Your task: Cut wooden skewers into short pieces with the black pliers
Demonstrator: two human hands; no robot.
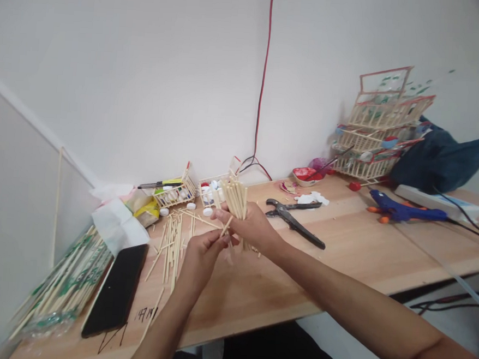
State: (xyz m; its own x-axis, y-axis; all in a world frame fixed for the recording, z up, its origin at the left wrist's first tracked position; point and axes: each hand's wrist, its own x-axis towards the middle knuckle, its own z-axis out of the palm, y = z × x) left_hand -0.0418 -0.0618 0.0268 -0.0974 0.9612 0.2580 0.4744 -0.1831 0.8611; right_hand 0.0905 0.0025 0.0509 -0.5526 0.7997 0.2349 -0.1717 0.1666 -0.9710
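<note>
A bundle of thin wooden sticks (236, 197) stands nearly upright in my right hand (256, 227), its fingers wrapped round the lower part. Close below and to the left, my left hand (205, 252) pinches the end of a single stick (226, 226) that slants against the bundle. The two hands meet over the wooden table (264, 290). Some fingertips are hidden behind the sticks. To the left of my hands, several loose sticks (172, 248) lie spread on the tabletop.
A black phone (117, 288) and wrapped chopsticks (72, 277) lie at left. Small stick baskets (170, 195) stand behind. Black pliers (296, 222), a red paint dish (306, 176), a blue glue gun (405, 208), a power strip (438, 201) and stacked stick baskets (378, 129) are at right.
</note>
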